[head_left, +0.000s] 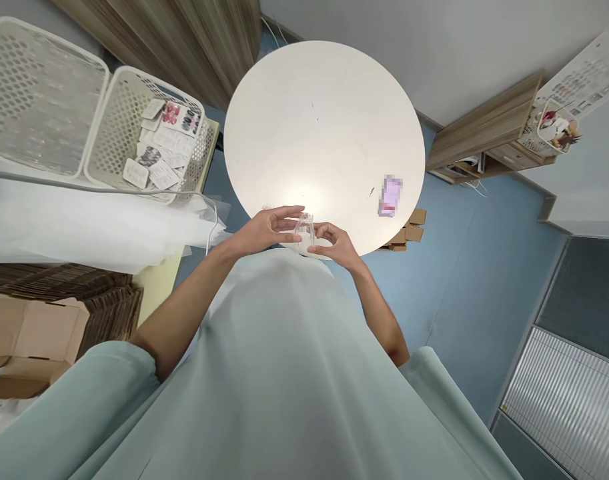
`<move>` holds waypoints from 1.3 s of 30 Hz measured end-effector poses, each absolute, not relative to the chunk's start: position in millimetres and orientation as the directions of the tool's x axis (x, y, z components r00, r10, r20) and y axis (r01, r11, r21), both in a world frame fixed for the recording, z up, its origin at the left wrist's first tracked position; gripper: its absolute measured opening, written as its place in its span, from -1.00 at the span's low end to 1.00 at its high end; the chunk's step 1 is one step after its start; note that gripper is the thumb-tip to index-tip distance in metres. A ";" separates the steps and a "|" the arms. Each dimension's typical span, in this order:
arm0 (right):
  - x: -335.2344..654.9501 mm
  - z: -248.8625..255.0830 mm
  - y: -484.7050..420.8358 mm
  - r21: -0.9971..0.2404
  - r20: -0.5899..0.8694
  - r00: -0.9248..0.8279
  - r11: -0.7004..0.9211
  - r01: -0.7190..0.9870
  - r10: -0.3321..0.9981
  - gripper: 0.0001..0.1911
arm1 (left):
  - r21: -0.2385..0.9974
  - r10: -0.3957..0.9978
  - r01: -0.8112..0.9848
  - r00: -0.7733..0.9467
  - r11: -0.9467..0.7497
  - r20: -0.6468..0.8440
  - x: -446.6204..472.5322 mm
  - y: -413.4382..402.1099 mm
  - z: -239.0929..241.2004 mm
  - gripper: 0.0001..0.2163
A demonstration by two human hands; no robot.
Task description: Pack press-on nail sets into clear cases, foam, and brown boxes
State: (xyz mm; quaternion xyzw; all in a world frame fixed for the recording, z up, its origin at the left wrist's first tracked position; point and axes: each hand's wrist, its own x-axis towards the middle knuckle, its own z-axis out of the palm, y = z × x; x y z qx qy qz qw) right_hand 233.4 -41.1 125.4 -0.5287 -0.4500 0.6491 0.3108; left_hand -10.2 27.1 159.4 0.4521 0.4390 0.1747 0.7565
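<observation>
Closest of all, a green gown (294, 360) is seen, and beyond it, right at the table's near edge, the clear item (305, 230) is held up between two hands. By the left hand (261, 231) it is taken from one side: long fingers stretched out, thumb set apart from them, the item pinched in between. By the right hand (340, 247) the other side is gripped, thumb and forefinger curled onto it. Whether its base is rested on the table cannot be told. A two-handed handling step seems to be in hand, the item being steadied or shaped; for any next move, a light, even pinch is likely called for, since thin walls could be crumpled. Out across the round white table (329, 113), a blurred pink phone (391, 195) is left lying to the right. Farther off to the left, cards (169, 147) are heaped in a basket (109, 127); away to the right, a cabinet (489, 133) is stood by the wall.
</observation>
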 end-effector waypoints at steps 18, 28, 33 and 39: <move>233.7 128.6 -40.3 -0.898 -0.439 -0.199 -0.437 0.057 0.876 -0.37 | 0.850 0.735 0.141 0.443 0.508 -0.513 -19.8 26.1 135.1 -0.25; 226.2 112.5 -30.3 -0.878 -0.479 0.008 -0.479 0.011 0.878 -0.37 | 0.817 0.701 0.049 0.485 0.575 -0.523 -24.8 14.1 140.5 -0.22; 223.2 111.8 -21.0 -0.885 -0.464 -0.115 -0.464 0.029 0.878 -0.39 | 0.837 0.729 0.062 0.458 0.544 -0.508 -27.1 13.9 138.7 -0.21; 211.2 105.6 -4.1 -0.873 -0.482 -0.233 -0.485 0.046 0.845 -0.37 | 0.848 0.756 0.021 0.441 0.530 -0.483 -43.6 13.0 131.1 -0.21</move>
